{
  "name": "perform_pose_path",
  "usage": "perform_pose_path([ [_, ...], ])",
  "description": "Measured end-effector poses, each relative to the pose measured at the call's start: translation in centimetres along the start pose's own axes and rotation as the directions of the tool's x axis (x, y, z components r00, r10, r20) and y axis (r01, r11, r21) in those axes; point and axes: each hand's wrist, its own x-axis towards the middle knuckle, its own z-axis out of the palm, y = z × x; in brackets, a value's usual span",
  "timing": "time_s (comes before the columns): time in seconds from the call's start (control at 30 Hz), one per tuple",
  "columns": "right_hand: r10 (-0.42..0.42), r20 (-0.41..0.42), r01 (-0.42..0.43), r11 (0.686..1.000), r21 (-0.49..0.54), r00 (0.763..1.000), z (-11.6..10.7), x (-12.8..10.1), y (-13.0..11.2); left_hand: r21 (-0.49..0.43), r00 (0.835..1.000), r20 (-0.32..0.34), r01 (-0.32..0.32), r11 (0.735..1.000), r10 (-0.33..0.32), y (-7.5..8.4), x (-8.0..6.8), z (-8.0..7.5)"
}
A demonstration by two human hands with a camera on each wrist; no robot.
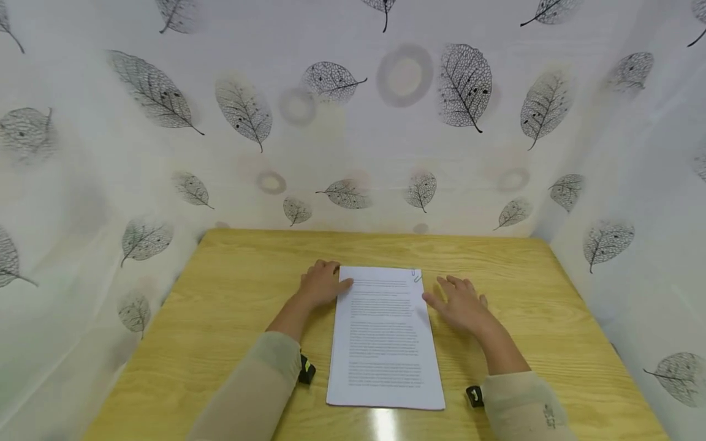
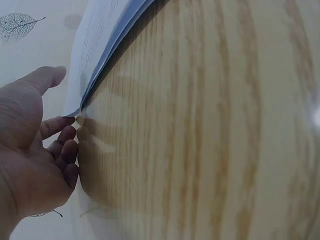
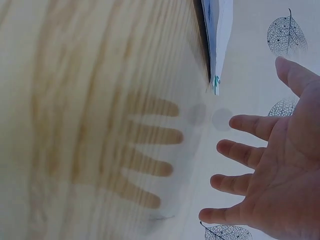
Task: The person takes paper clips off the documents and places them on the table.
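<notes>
Left sleeve [image 1: 259, 380], pale beige, comes in from the lower left over the wooden table [image 1: 220, 343]; a small black device [image 1: 306, 370] with a yellow mark sits at its cuff.

Left hand [image 1: 321, 283] lies palm down at the top left corner of the stack of paper [image 1: 383, 337]. The left wrist view shows the fingers [image 2: 60, 150] loosely bent, their tips at the corner of the stack [image 2: 95, 65], thumb out straight beside the sheets. Nothing is pinched; the tips touch the edge of the corner.

The stack lies flat near the middle of the table, long side running away from the person, printed text on the top sheet, between the two hands. The sheets look squared up, with blue-tinted edges seen from the side. A small green paper clip [image 1: 416, 275] sits at the top right corner; it also shows at the corner in the right wrist view [image 3: 216, 84].

Right hand [image 1: 460, 303] is just beside the right edge of the stack, near the clipped corner. Fingers [image 3: 245, 152] spread wide and straight, palm down, held above the table: their shadow [image 3: 145, 150] falls on the wood, apart from the hand. It holds nothing and does not touch the paper.

Right sleeve [image 1: 524, 407] at the lower right, with a second black device [image 1: 474, 395] at the cuff. A leaf-printed cloth [image 1: 353, 122] walls the table on three sides.
</notes>
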Motion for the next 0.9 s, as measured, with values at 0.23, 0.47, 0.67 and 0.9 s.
perform_pose_path([
  [0.23, -0.012, 0.000, 0.012, 1.000, -0.026, 1.000, 0.0, -0.2, -0.5, -0.097, 1.000, -0.005, -0.016, 0.995, 0.015, 0.1, 0.0, 0.4],
  [0.47, -0.027, -0.009, 0.027, 1.000, -0.006, 1.000, -0.1, -0.2, -0.7, -0.372, 0.997, 0.023, -0.066, 0.926, 0.080, 0.1, 0.0, 0.8],
  [0.67, -0.043, -0.018, 0.044, 0.999, 0.028, 0.999, 0.1, 0.2, -0.6, -0.400, 0.993, 0.011, -0.104, 0.911, 0.118, -0.1, -0.5, 1.1],
  [0.9, -0.090, -0.016, 0.091, 0.985, 0.144, 0.996, 0.1, 1.0, 0.0, -0.481, 0.997, 0.024, -0.048, 0.876, 0.069, -0.9, -0.7, 1.2],
])
